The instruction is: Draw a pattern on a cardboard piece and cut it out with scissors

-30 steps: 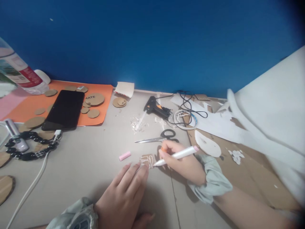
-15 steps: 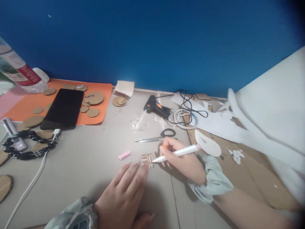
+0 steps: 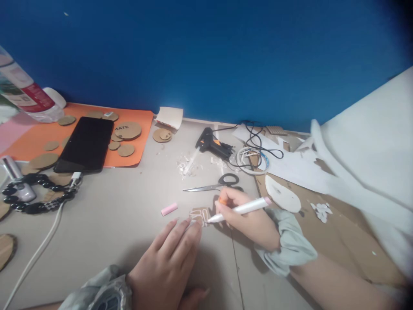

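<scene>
Small cardboard piece [image 3: 199, 215] lies between the hands: left hand [image 3: 167, 262] flat (fingertips pinning it), right hand [image 3: 248, 221] gripping white marker [image 3: 240, 210]

A small cardboard piece [image 3: 199, 215] lies on the counter [image 3: 122, 224] between two hands: left hand [image 3: 167, 267] before it, right hand [image 3: 248, 219] to its right, holding a marker [image 3: 240, 210]. Scissors [image 3: 214, 184] lie behind, a glue gun [image 3: 211, 145] farther back. A phone [image 3: 85, 144] lies far left, an eraser [image 3: 169, 209] just left.

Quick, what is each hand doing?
Left hand: open, flat, fingertips pinning the cardboard piece.
Right hand: closed on the white marker.
</scene>
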### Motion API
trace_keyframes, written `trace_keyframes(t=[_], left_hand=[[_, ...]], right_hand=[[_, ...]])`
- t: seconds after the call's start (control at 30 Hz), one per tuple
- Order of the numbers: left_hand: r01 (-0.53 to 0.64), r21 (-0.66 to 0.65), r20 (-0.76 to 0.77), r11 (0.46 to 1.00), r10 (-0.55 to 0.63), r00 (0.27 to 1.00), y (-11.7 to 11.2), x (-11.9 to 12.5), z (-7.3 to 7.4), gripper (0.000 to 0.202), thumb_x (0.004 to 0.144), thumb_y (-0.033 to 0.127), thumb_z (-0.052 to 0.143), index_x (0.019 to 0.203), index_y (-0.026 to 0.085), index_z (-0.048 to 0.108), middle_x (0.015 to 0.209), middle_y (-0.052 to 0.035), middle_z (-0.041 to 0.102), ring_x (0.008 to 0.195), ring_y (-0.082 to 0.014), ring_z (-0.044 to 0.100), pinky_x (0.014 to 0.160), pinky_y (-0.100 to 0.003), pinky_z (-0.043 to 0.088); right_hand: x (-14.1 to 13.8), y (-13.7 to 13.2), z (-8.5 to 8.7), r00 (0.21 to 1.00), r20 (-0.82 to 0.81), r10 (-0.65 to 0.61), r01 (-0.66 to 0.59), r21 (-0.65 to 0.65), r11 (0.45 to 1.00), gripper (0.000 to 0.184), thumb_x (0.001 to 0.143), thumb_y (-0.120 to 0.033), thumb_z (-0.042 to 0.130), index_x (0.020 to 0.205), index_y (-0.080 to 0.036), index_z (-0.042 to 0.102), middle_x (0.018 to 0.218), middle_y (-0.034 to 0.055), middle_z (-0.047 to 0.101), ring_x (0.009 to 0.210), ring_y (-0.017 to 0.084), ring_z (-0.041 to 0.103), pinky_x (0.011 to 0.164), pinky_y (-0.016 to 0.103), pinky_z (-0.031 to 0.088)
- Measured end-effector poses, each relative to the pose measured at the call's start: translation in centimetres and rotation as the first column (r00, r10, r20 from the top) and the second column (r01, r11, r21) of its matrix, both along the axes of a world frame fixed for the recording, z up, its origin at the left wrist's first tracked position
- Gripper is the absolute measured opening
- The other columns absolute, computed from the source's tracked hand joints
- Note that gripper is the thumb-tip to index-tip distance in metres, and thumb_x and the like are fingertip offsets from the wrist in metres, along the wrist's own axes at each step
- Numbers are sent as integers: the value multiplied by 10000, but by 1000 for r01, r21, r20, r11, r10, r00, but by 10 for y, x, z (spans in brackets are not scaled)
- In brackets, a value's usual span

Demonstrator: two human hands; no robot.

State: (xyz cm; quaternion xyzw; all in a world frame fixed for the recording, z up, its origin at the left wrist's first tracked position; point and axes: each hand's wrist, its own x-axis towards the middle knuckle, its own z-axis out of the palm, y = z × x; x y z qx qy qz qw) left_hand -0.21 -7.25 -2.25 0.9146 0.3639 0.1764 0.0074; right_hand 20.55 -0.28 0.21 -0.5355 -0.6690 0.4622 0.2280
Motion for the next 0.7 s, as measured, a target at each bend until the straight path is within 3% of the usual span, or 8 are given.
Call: trace_keyframes(t=[0.33,0.47,0.7], left_hand=[[-3,-36,5,999,3,1000,-2,0,-5,622,843,438,458,1319,37,430,1325,-121,521,1205,-275,414,1060,-377,258],[-6,-24,1,1000,6,1000,-2,1,-3,618,847,443,450,1316,42,431,1309,-119,534,1191,-273,427,1037,-369,285],[4,-32,5,999,-3,1000,-2,-1,-4,610,849,455,452,1291,35,467,1323,-111,528,1204,-271,406,1079,-364,180]], right_hand=[[-1,0,-1,999,-28,-44,43,-49,998,215,850,-217,519,662,-208,415,540,-48,528,497,115,491,493,235,386],[-2,-2,-2,989,-91,-119,111,-80,991,211,873,-271,516,690,-207,432,555,-42,554,501,116,501,501,240,395],[-2,-2,-4,983,-120,-138,125,-108,986,224,872,-301,537,696,-206,437,565,-38,569,505,116,507,500,236,402]])
